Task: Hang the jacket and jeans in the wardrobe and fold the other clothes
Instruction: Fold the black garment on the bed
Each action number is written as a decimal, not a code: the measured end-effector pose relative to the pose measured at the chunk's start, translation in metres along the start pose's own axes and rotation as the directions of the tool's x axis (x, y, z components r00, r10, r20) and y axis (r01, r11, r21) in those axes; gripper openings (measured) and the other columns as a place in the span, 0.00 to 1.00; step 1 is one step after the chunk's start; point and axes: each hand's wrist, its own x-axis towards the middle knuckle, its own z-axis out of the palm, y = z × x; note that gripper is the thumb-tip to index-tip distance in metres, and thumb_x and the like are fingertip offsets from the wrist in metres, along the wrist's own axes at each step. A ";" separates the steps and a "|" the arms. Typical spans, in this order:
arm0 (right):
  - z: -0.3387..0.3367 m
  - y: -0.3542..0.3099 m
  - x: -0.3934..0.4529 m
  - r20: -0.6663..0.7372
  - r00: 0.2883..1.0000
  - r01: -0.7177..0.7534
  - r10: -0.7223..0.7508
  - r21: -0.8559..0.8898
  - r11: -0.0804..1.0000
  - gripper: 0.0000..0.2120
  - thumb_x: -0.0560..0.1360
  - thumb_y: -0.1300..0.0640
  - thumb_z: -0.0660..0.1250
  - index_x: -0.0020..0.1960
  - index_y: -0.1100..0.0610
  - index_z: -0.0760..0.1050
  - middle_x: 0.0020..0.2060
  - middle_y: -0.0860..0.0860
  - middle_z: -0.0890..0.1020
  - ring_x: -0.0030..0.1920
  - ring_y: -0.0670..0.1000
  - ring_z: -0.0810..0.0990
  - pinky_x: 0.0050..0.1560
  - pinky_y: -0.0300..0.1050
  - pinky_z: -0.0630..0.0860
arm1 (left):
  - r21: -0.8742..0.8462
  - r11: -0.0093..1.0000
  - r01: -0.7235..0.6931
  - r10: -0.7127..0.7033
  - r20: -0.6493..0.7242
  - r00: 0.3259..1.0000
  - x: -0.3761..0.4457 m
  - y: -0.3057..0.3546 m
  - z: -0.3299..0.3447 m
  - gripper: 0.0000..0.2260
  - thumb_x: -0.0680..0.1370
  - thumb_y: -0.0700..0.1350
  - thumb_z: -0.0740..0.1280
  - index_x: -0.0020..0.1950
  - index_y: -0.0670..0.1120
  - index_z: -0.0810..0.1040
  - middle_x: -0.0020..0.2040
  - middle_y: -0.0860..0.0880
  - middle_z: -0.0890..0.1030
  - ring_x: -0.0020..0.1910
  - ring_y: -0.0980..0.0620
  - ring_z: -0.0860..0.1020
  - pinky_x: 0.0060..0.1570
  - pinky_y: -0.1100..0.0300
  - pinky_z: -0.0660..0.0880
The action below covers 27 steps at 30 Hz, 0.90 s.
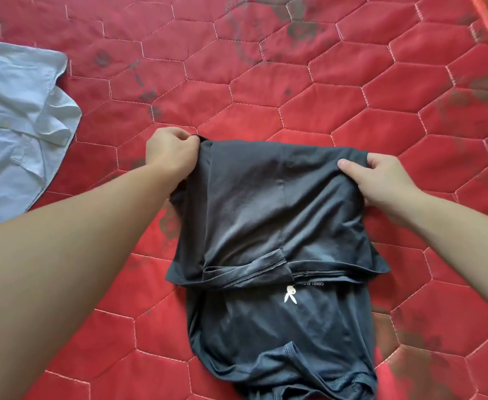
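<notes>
Red quilted bedspread [294,105], stained; pale shirt [14,116] at its left edge. Dark T-shirt [265,203] lies mid-bed, half folded. Left hand [170,153] and right hand [387,180] each pinch a far corner. Fabric looks light, limp; corners seem the best hold.

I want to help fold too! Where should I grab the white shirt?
Probably by the collar of the white shirt, coming from its right side. The collar lies there, thick and raised off the red quilt, so fingers can pinch it.
</notes>
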 end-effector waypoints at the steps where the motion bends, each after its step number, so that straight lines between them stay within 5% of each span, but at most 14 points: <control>1: 0.000 0.001 0.001 0.001 1.000 0.000 0.001 -0.020 1.000 0.07 0.75 0.49 0.69 0.42 0.52 0.80 0.40 0.46 0.83 0.40 0.49 0.80 0.42 0.50 0.76 | -0.066 0.996 0.060 -0.058 0.026 0.998 0.001 0.003 0.001 0.07 0.74 0.45 0.65 0.37 0.48 0.77 0.32 0.50 0.74 0.33 0.46 0.73 0.33 0.58 0.80; 4: -0.001 0.001 0.003 0.008 1.000 -0.010 0.010 -0.034 0.999 0.09 0.75 0.49 0.69 0.41 0.53 0.79 0.37 0.46 0.82 0.39 0.50 0.79 0.43 0.52 0.75 | -0.362 0.835 0.415 -0.328 0.277 0.903 0.007 0.007 -0.003 0.09 0.75 0.38 0.57 0.36 0.46 0.71 0.32 0.48 0.71 0.28 0.48 0.71 0.26 0.65 0.74; 6: 0.000 0.002 0.004 0.015 1.000 -0.017 0.018 -0.033 0.999 0.09 0.75 0.50 0.69 0.40 0.53 0.78 0.35 0.46 0.81 0.37 0.50 0.78 0.42 0.52 0.75 | -0.513 0.651 0.559 -0.336 0.465 0.819 0.008 0.005 -0.010 0.13 0.76 0.37 0.53 0.36 0.44 0.73 0.33 0.47 0.77 0.31 0.49 0.77 0.29 0.61 0.79; 10: 0.001 0.000 0.005 0.001 0.998 -0.057 0.057 0.058 0.997 0.08 0.76 0.50 0.69 0.41 0.54 0.79 0.38 0.50 0.82 0.38 0.50 0.79 0.41 0.52 0.78 | -0.703 0.456 0.546 -0.352 0.421 0.836 -0.001 -0.001 -0.010 0.24 0.82 0.38 0.52 0.28 0.40 0.75 0.26 0.47 0.76 0.21 0.54 0.76 0.18 0.66 0.71; 12: 0.002 -0.001 0.005 -0.063 0.995 -0.068 0.081 0.192 0.979 0.08 0.77 0.51 0.67 0.41 0.53 0.79 0.36 0.47 0.80 0.34 0.45 0.77 0.34 0.40 0.74 | -0.724 0.498 0.477 -0.405 0.291 0.866 -0.001 -0.003 -0.005 0.16 0.84 0.46 0.57 0.40 0.42 0.76 0.30 0.47 0.78 0.23 0.54 0.77 0.21 0.65 0.73; 14: 0.004 -0.002 0.004 -0.134 0.987 -0.052 0.085 0.232 0.971 0.09 0.78 0.53 0.66 0.41 0.54 0.79 0.36 0.46 0.80 0.36 0.44 0.76 0.37 0.40 0.71 | -0.560 0.704 0.437 -0.394 0.204 0.896 -0.003 -0.003 -0.003 0.18 0.80 0.60 0.61 0.47 0.45 0.76 0.35 0.49 0.80 0.31 0.52 0.79 0.32 0.60 0.79; 17: 0.007 -0.002 0.001 -0.255 0.966 0.038 -0.043 -0.024 0.999 0.10 0.76 0.52 0.66 0.51 0.59 0.80 0.43 0.49 0.81 0.44 0.47 0.76 0.45 0.43 0.70 | -0.221 0.958 0.184 -0.177 0.054 0.983 -0.014 0.004 -0.001 0.26 0.71 0.67 0.67 0.58 0.49 0.73 0.50 0.51 0.77 0.45 0.51 0.77 0.50 0.54 0.77; 19: 0.012 -0.007 -0.002 -0.353 0.933 0.039 -0.074 -0.104 0.994 0.14 0.75 0.51 0.68 0.56 0.58 0.75 0.47 0.48 0.78 0.47 0.47 0.74 0.48 0.41 0.67 | 0.056 0.998 -0.028 0.026 0.023 0.999 -0.022 0.005 -0.001 0.26 0.70 0.64 0.70 0.60 0.49 0.74 0.53 0.52 0.76 0.50 0.51 0.75 0.53 0.56 0.73; 22: 0.020 -0.011 -0.004 -0.351 0.932 0.026 -0.093 -0.191 0.981 0.15 0.75 0.52 0.68 0.58 0.58 0.72 0.48 0.48 0.75 0.48 0.49 0.71 0.51 0.43 0.66 | 0.239 0.968 -0.081 0.058 0.100 0.993 -0.018 0.003 -0.001 0.19 0.74 0.59 0.69 0.50 0.43 0.81 0.46 0.46 0.81 0.49 0.46 0.79 0.47 0.55 0.73; 25: 0.024 -0.012 -0.002 -0.309 0.945 0.028 -0.106 -0.245 0.969 0.12 0.77 0.52 0.64 0.53 0.60 0.75 0.44 0.51 0.77 0.46 0.53 0.73 0.49 0.46 0.67 | -0.110 0.993 0.035 -0.016 0.171 0.985 -0.017 0.005 -0.004 0.16 0.77 0.56 0.68 0.41 0.44 0.81 0.38 0.47 0.80 0.39 0.48 0.77 0.38 0.57 0.72; 27: 0.021 -0.012 -0.002 -0.288 0.952 0.032 -0.105 -0.247 0.968 0.12 0.78 0.53 0.62 0.47 0.63 0.76 0.39 0.53 0.77 0.43 0.55 0.73 0.43 0.46 0.65 | -0.423 0.873 0.241 -0.134 0.267 0.954 -0.012 -0.003 -0.002 0.14 0.78 0.55 0.68 0.41 0.46 0.81 0.41 0.48 0.84 0.41 0.48 0.80 0.45 0.55 0.77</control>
